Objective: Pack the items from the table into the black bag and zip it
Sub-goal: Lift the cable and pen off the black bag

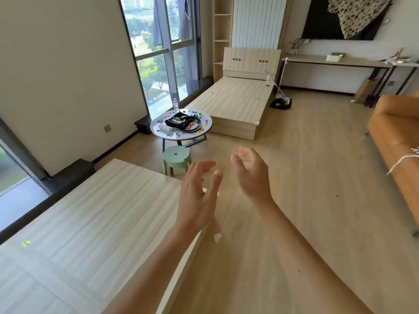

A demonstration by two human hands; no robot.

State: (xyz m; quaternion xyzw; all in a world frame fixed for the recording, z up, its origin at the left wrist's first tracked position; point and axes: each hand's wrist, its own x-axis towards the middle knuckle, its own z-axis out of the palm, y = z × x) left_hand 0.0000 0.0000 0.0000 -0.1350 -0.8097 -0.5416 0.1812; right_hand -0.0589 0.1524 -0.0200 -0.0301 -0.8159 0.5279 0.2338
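Near me, both my left hand (197, 196) and right hand (254, 175) hang wide and empty; far left, the black bag (180, 122) lies on the round table (207, 129).

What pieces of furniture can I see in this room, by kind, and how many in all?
Bare wooden bed frames: 2, one far, one near
Round white table: 1
Green stool: 1
Orange sofa: 1
Long wall desk: 1
Tall open shelf: 1
Total: 7
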